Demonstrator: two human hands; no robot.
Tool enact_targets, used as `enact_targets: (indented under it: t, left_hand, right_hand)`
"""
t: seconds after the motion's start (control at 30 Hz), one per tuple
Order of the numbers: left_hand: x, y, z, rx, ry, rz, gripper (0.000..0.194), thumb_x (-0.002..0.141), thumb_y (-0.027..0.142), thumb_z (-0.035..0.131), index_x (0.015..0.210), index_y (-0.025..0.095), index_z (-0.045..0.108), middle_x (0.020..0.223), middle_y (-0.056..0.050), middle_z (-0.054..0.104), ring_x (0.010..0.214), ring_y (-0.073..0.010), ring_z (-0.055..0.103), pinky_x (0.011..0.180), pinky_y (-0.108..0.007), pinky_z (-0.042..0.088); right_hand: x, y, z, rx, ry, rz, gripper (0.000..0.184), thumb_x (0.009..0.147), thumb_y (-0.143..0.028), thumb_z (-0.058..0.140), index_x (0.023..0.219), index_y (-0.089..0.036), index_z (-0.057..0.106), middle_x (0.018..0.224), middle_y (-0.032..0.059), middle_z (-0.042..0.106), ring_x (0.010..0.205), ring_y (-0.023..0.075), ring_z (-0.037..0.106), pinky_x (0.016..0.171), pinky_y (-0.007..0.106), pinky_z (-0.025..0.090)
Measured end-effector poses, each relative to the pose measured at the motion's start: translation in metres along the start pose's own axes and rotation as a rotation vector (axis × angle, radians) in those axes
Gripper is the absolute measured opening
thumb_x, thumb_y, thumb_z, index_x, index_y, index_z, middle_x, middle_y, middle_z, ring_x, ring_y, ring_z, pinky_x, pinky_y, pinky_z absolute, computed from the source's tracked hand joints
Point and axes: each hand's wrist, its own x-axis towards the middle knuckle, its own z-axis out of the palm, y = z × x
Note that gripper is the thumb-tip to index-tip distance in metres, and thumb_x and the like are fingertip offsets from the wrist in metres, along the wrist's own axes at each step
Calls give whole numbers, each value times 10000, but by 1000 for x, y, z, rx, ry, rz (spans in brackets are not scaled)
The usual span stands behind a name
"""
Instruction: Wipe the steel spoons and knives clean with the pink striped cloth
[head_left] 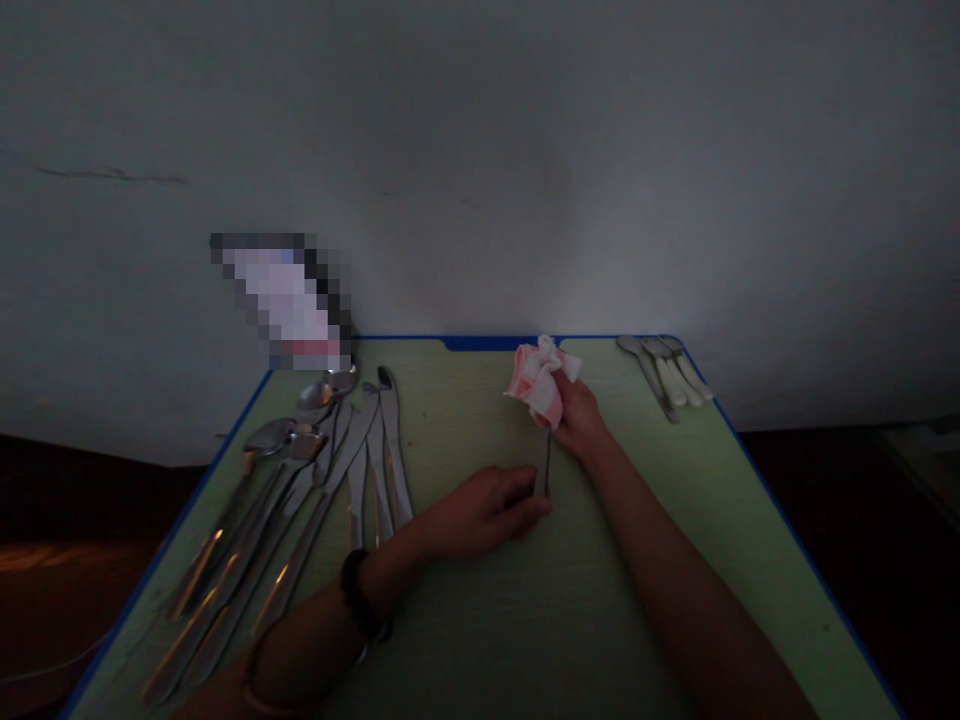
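My left hand is closed around the lower end of a thin metal utensil that stands up from the green table. My right hand grips a crumpled pink and white cloth wrapped over the upper end of the same utensil. The part of the utensil under the cloth is hidden. A dark beaded bracelet sits on my left wrist.
Several knives and spoons lie in a row at the table's left side. Three white-handled spoons rest at the far right corner. A blurred-out object stands at the back left. A grey wall rises behind the blue-edged table.
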Motion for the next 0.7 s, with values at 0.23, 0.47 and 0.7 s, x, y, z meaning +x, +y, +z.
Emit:
enact_targets:
  t: [0.23,0.47,0.7]
  left_hand:
    - [3,3,4,13,132,-64,344,907,390,342,680,170,478,580,42,511,513,-83,469,523,-189,354]
    - [11,-3,15,-101,388,-198,300,866,401,399,754,174,560,426,72,452,393,-94,450,471,-199,360]
    - [12,3,14,-105,474,-175,315,872,390,383,773,167,582,429,56,473,399,-107,460,463,-210,353]
  right_hand:
    - [-1,-1,-8,-43,-52,79,285,690,-426,639,813,-186,548,542,-67,543,393,66,426,362,189,352]
    - [-16,4,-1,-113,-242,167,342,603,-387,721,837,-169,598,648,-15,631,600,123,563,544,223,438]
    - [-11,9,-2,-137,-86,62,377,627,-428,679,904,-190,584,689,-10,646,626,146,585,586,258,447]
